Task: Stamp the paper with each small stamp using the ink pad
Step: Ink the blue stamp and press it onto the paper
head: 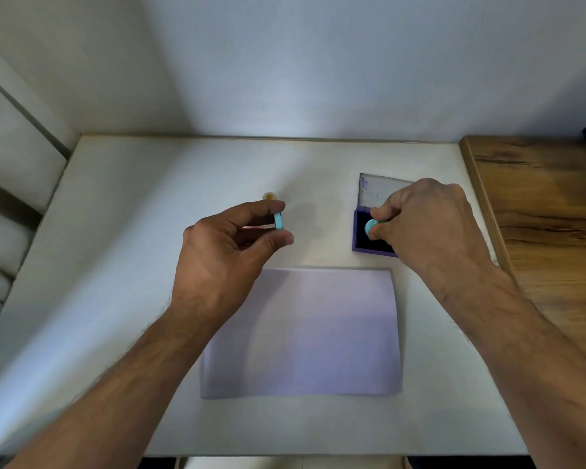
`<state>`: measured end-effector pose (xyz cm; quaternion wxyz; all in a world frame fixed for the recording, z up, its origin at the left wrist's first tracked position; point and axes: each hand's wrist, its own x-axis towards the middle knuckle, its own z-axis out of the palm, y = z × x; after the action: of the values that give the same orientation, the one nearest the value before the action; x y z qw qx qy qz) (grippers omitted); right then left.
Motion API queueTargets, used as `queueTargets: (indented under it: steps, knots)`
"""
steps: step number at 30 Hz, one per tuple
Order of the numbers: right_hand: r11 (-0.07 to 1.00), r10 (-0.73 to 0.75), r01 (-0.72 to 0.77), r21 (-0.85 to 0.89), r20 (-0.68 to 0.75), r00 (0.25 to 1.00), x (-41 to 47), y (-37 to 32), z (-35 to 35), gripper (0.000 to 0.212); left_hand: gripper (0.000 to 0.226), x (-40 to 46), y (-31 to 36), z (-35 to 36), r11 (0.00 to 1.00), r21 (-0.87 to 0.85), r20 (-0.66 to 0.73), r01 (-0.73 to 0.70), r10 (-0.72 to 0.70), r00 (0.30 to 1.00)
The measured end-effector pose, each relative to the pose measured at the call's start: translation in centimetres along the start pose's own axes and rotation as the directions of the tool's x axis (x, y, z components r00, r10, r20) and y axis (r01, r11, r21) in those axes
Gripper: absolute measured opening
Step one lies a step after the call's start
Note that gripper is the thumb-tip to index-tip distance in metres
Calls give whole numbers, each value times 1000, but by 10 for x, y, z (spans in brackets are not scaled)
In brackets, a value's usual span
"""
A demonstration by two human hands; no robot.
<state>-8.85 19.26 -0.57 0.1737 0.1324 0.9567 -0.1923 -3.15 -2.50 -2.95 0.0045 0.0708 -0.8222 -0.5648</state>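
A blank pale sheet of paper [305, 333] lies on the white table [149, 184] in front of me. Behind its right corner sits the purple ink pad [361, 231] with its lid [376, 191] folded back. My right hand [430, 225] pinches a small turquoise stamp [371, 226] over the dark pad; whether it touches the ink I cannot tell. My left hand [224, 252] holds a thin turquoise ring-shaped cap [278, 221] between thumb and forefinger, above the table left of the pad. A small beige round stamp [269, 197] stands on the table just beyond my left fingers.
A wooden surface [548, 211] adjoins the table on the right, slightly higher. A white wall rises behind the table's far edge. At the left lie pale cushions [11, 184] beside the table.
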Motion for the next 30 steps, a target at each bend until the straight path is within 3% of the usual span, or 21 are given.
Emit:
queueTargets:
  steps: [2,6,13,21,30]
  knots:
    - [999,-11,14,46,-57,998,1,2,1,33,32,0,1,0,1000,-4,0,-3,3,1000]
    - [1000,-15,15,-17,-6,1000,4,-2,4,40,32,0,1,-2,1000,-23,3,-8,8,1000]
    - [975,-89,133,176,-236,968,-3,13,14,22,28,-2,-7,-20,999,-45,0,-12,12,1000]
    - [951,-35,92,294,-193,981,1,10,16,25,35,-10,-19,-45,1000,-22,9,-12,12,1000]
    - [953,-76,145,267,-255,964,-1,13,20,24,29,-2,-28,-58,999,42,-45,34,-32,998]
